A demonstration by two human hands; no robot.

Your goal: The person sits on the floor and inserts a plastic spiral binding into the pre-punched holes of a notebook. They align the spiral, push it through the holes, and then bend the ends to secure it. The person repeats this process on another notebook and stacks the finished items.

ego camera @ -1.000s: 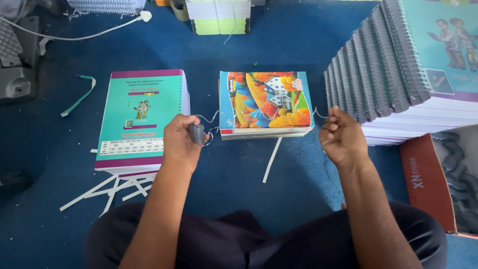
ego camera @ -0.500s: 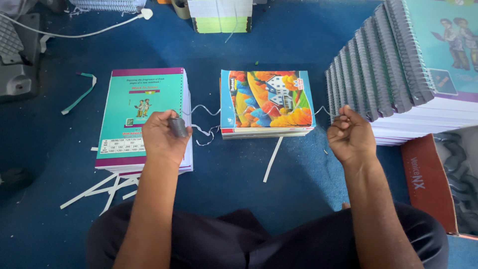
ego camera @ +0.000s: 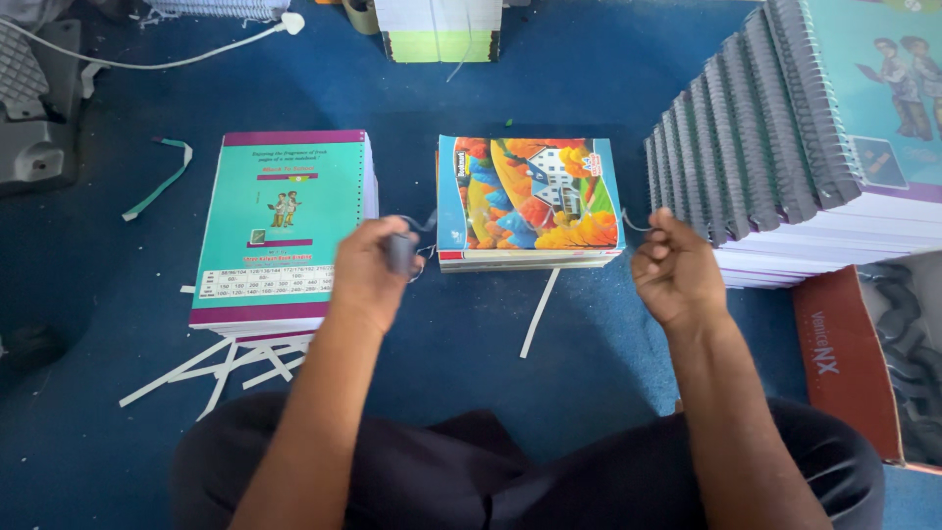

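Two hands up in front of us, and between them a thin string point(ego camera: 417, 224) — so let's sweep across. Far left on the blue floor point(ego camera: 589, 393) we have a teal-covered stack of books point(ego camera: 280, 231) with white paper strips point(ego camera: 211, 368) scattered at its near edge. Next comes the left hand point(ego camera: 368, 270), raised off the floor, fingers curled shut around a small dark object point(ego camera: 400, 253) and the string's left end. The string looks to run under the colourful book bundle point(ego camera: 530, 201) lying flat in the middle, probably so it can be bound. On the bundle's far side the right hand point(ego camera: 672, 267) is a loose fist, pinching the string's other end, wrist cocked and forearm angling back toward us. Both ends appear pulled outward — taut, we'd judge. Far right, a fanned stack of spiral-bound books point(ego camera: 775, 157) sits within reach.
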